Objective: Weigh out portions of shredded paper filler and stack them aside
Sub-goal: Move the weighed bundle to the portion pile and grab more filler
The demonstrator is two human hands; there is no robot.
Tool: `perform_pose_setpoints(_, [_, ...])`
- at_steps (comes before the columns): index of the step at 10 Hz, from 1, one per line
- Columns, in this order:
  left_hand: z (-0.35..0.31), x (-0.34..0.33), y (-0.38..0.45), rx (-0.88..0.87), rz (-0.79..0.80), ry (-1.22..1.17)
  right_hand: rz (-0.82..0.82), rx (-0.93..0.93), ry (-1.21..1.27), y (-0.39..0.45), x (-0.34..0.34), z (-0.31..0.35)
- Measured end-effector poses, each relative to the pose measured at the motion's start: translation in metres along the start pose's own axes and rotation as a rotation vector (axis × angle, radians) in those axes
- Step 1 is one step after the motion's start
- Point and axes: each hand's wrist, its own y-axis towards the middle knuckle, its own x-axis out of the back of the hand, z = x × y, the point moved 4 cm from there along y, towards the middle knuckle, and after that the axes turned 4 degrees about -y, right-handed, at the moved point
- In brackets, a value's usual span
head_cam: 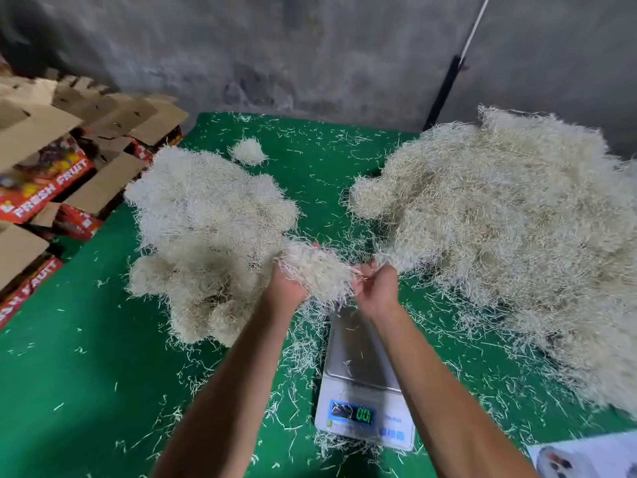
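Shredded paper clump (315, 270) is gripped by left hand (287, 288) and right hand (375, 291) above the scale (362, 384) at 12 o'clock; loose strands may spill (skewing its reading).

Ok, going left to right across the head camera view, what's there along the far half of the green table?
Red-printed cardboard fruit boxes → clumped pile of pale shredded paper portions → handful of shredded paper held in both hands → large loose heap of shredded paper.
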Motion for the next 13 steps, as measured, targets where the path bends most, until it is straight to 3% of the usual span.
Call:
perform_pose_setpoints(1, [-0.010,-0.008,-0.027,0.118,0.226,-0.285,-0.082,-0.146,0.071,0.001,0.018,0.002])
perform_pose_setpoints(2, [-0.031,-0.034,-0.039,0.023,0.490,-0.297,-0.066,-0.116,-0.247,-0.002,0.016,0.003])
perform_pose_setpoints(3, [-0.052,-0.052,-0.064,-0.255,0.634,0.084,-0.047,0.149,-0.846,-0.004,0.009,0.007])
perform_pose_setpoints(4, [-0.042,-0.065,-0.068,-0.307,0.703,0.387,0.072,0.423,-1.494,-0.003,0.021,0.020])
perform_pose_setpoints(5, [-0.033,-0.059,-0.048,-0.302,0.452,0.324,-0.023,0.494,-1.820,0.016,0.042,0.045])
perform_pose_setpoints(6, [-0.022,-0.044,-0.037,-0.112,0.226,-0.190,-0.171,0.487,-1.575,0.031,0.061,0.069])
perform_pose_setpoints(7, [-0.013,-0.041,-0.032,0.180,0.292,-0.831,-0.299,0.272,-1.221,0.034,0.105,0.077])
perform_pose_setpoints(8, [0.003,-0.041,-0.034,0.296,0.128,-0.990,-0.405,0.118,-1.419,0.015,0.142,0.063])
perform_pose_setpoints(9, [0.001,-0.053,-0.049,0.192,0.032,-1.011,-0.375,0.596,-1.353,-0.027,0.138,0.044])
perform_pose_setpoints(10, [0.006,-0.080,-0.067,0.292,0.062,-1.000,-0.009,0.475,-0.874,-0.058,0.116,0.011])
perform_pose_setpoints(11, [0.005,-0.099,-0.083,0.049,0.100,-0.543,0.231,0.106,-0.574,-0.069,0.092,-0.020])
perform_pose_setpoints(12, [0.011,-0.114,-0.096,0.032,0.149,-0.445,0.242,-0.148,-0.262,-0.067,0.086,-0.035])
perform_pose_setpoints(13, [0.021,-0.101,-0.095,0.072,0.036,-0.234,0.104,-0.175,-0.334,-0.056,0.098,-0.034])
